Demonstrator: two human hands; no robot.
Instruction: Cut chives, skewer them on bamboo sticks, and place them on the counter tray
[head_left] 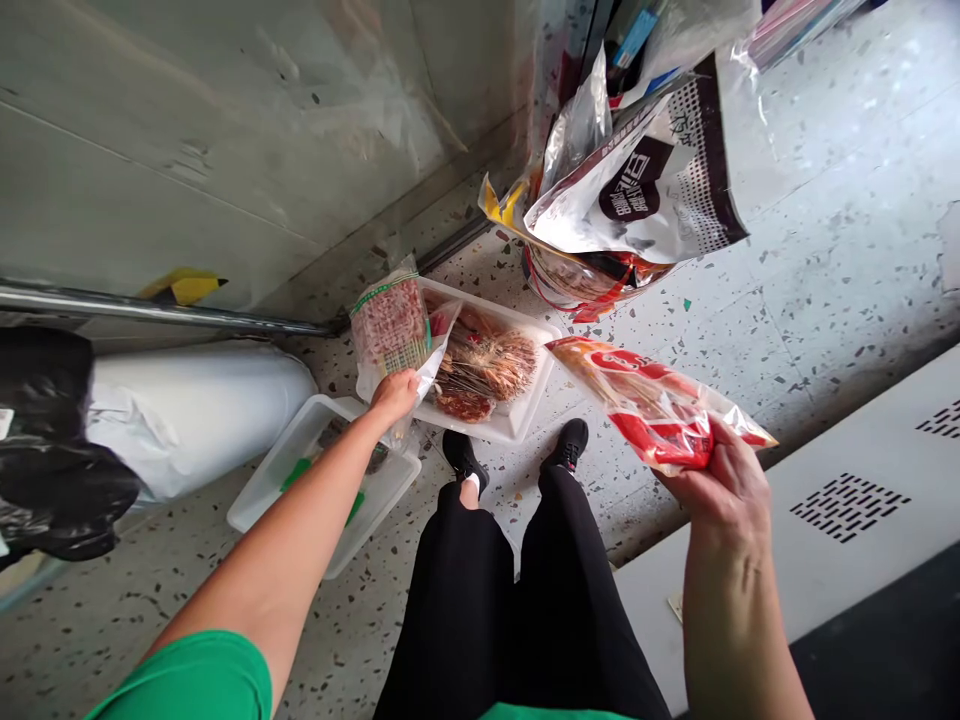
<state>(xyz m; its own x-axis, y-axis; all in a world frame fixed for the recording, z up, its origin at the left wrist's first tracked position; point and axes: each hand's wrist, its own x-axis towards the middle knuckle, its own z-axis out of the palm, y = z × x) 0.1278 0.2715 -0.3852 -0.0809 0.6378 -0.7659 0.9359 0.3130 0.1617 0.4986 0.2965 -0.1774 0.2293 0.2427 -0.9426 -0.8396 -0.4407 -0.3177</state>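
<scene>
Clear bag (pixel 390 325) left, red packet (pixel 637 395) right

Your left hand (pixel 395 397) reaches forward, arm nearly straight, its fingers clamped on the clear bag's lower end over the left edge of the white tray (pixel 514 422); skewered meat (pixel 495 365) lies in that tray; your right hand (pixel 724 485) is raised, thumb and fingers clamped on the red packet's lower edge, the packet's tip near the tray's upper right corner; a translucent bin (pixel 262 490) sits beneath your left forearm, off the tray's lower left corner.

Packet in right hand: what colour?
Clear plastic packet with red printing; head view shows it best.
</scene>
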